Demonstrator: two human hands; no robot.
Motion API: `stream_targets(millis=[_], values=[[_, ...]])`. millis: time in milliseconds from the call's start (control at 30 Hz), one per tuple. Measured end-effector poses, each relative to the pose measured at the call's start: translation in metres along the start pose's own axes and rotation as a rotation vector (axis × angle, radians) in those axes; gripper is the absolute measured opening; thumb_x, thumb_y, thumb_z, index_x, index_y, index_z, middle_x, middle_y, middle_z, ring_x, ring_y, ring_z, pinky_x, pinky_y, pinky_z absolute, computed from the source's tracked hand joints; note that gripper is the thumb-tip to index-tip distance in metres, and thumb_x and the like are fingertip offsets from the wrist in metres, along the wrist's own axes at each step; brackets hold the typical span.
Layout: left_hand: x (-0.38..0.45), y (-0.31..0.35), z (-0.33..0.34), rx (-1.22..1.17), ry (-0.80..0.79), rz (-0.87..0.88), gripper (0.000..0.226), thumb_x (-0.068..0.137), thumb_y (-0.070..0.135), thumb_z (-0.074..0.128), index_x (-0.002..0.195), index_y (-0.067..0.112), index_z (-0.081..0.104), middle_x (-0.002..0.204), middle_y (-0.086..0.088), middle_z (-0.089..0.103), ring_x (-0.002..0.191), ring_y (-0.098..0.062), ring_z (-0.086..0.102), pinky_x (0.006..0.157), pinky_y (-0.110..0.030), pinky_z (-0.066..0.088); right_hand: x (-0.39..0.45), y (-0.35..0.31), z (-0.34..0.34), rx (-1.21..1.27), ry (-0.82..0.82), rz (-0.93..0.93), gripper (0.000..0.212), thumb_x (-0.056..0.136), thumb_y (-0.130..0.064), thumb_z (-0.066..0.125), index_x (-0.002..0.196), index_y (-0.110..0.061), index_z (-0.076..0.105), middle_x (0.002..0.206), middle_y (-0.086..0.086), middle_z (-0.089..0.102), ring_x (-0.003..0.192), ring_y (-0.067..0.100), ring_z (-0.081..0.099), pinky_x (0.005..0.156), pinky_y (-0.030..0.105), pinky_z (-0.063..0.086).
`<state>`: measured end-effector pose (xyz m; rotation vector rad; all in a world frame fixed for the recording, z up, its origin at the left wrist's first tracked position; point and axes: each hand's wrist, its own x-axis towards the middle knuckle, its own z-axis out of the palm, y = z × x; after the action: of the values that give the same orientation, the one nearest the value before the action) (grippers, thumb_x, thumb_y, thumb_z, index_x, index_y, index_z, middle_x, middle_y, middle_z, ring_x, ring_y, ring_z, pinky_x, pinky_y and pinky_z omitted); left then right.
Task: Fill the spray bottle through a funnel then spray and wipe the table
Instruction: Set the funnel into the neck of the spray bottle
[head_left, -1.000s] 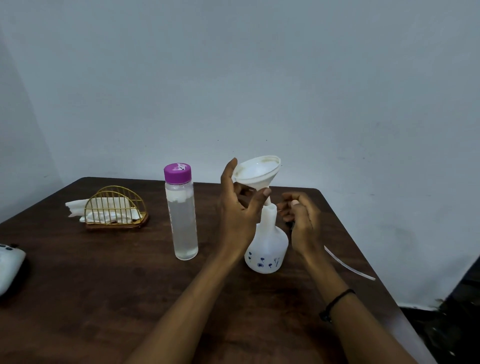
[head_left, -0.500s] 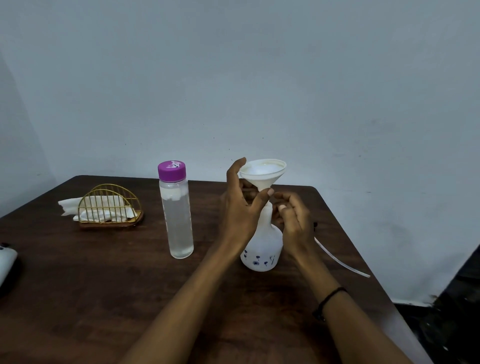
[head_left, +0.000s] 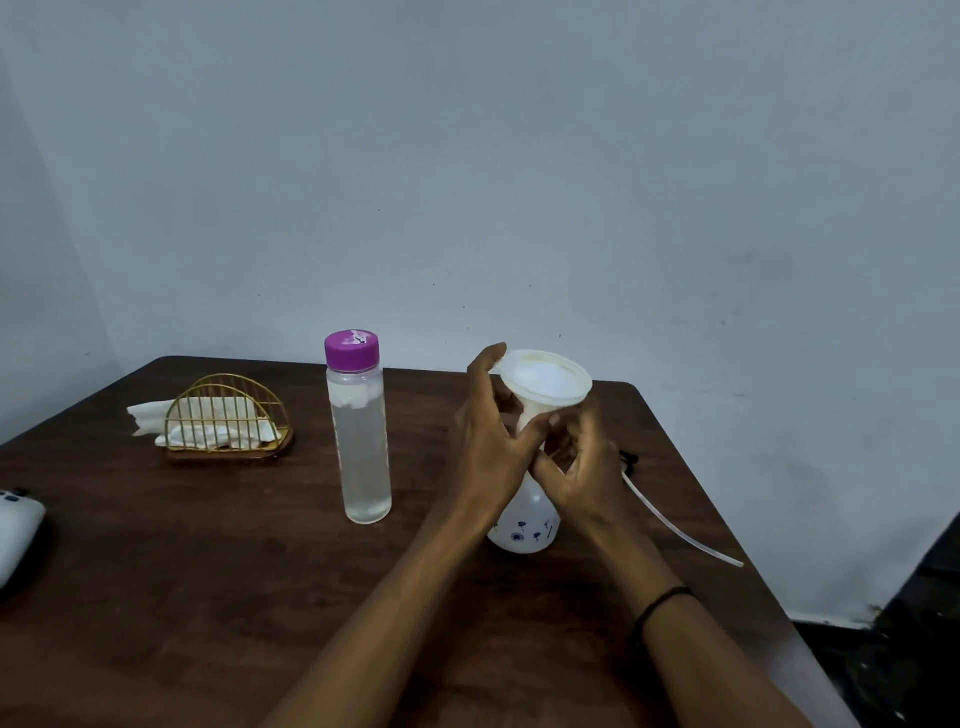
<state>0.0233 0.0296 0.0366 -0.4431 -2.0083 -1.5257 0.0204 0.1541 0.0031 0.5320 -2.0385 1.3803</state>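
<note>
White plastic funnel (head_left: 545, 382) right of frame centre, tilted, its stem pinched by the left hand (head_left: 491, 447) over the neck of the white spray bottle (head_left: 524, 525) with small blue marks, standing on the dark wooden table (head_left: 208, 571). Right hand (head_left: 584, 470) just beside it with fingers curled at the bottle's neck, seemingly gripping it, though blurred and partly hidden. Left of these, clear water bottle (head_left: 361, 431) with purple cap, gold wire napkin holder (head_left: 226, 421) further left, thin white tube (head_left: 680, 525) lying toward the right edge.
</note>
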Motion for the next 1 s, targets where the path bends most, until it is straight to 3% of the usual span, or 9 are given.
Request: stream_targets(millis=[167, 467, 567, 667, 733, 800, 1000], values=[[-0.001, -0.003, -0.001, -0.040, 0.009, -0.027, 0.085, 0.074, 0.029, 0.080, 0.140, 0.036, 0.027, 0.100, 0.007, 0.061, 0.088, -0.006, 0.063, 0.071, -0.021, 0.055, 0.000, 0.002, 0.003, -0.048, 0.017, -0.006, 0.049, 0.079, -0.030, 0.070, 0.117, -0.037, 0.041, 0.087, -0.002, 0.070, 0.073, 0.012, 0.068, 0.057, 0.026, 0.054], [-0.005, -0.008, -0.004, -0.073, -0.017, -0.041, 0.102, 0.070, 0.035, 0.084, 0.147, 0.033, 0.018, 0.093, 0.009, 0.064, 0.088, -0.002, 0.062, 0.071, -0.012, 0.050, 0.000, 0.002, 0.003, -0.054, 0.022, 0.003, 0.058, 0.079, -0.020, 0.070, 0.131, -0.020, 0.045, 0.104, -0.015, 0.068, 0.096, 0.004, 0.068, 0.073, 0.030, 0.059], [-0.006, -0.009, -0.006, -0.072, -0.006, -0.040, 0.086, 0.073, 0.037, 0.081, 0.142, 0.028, 0.031, 0.092, 0.009, 0.064, 0.088, -0.003, 0.063, 0.072, -0.011, 0.048, 0.000, 0.003, 0.004, -0.049, 0.015, -0.001, 0.058, 0.081, -0.026, 0.069, 0.133, -0.019, 0.045, 0.104, -0.009, 0.070, 0.093, 0.008, 0.069, 0.071, 0.034, 0.059], [-0.006, -0.010, -0.007, -0.061, -0.031, -0.057, 0.045, 0.080, 0.037, 0.075, 0.118, 0.030, 0.053, 0.093, 0.012, 0.064, 0.088, -0.002, 0.062, 0.068, -0.015, 0.047, -0.001, 0.003, 0.004, -0.057, 0.022, 0.005, 0.057, 0.080, -0.038, 0.065, 0.129, -0.019, 0.044, 0.090, -0.001, 0.070, 0.078, 0.014, 0.069, 0.061, 0.039, 0.056], [-0.006, -0.012, -0.007, -0.029, -0.048, -0.055, 0.030, 0.082, 0.037, 0.072, 0.108, 0.029, 0.060, 0.092, 0.013, 0.066, 0.087, -0.003, 0.062, 0.068, -0.014, 0.046, -0.001, 0.003, 0.004, -0.049, 0.023, -0.004, 0.059, 0.080, -0.039, 0.064, 0.130, -0.016, 0.044, 0.087, -0.003, 0.070, 0.075, 0.012, 0.068, 0.059, 0.031, 0.054], [-0.007, -0.014, -0.005, -0.005, -0.050, -0.049, 0.021, 0.083, 0.034, 0.071, 0.101, 0.024, 0.065, 0.091, 0.012, 0.067, 0.086, -0.005, 0.063, 0.067, -0.014, 0.047, -0.001, 0.004, 0.004, -0.047, 0.019, -0.005, 0.057, 0.079, -0.038, 0.064, 0.127, -0.013, 0.045, 0.088, -0.009, 0.069, 0.077, 0.009, 0.068, 0.060, 0.024, 0.052], [-0.005, -0.018, -0.003, 0.011, -0.019, -0.040, 0.014, 0.084, 0.028, 0.071, 0.093, 0.019, 0.066, 0.087, 0.007, 0.068, 0.083, -0.007, 0.064, 0.065, -0.017, 0.050, -0.001, 0.008, 0.004, -0.033, 0.004, 0.001, 0.062, 0.082, -0.023, 0.070, 0.136, -0.017, 0.041, 0.094, -0.003, 0.071, 0.085, 0.013, 0.070, 0.064, 0.031, 0.057]])
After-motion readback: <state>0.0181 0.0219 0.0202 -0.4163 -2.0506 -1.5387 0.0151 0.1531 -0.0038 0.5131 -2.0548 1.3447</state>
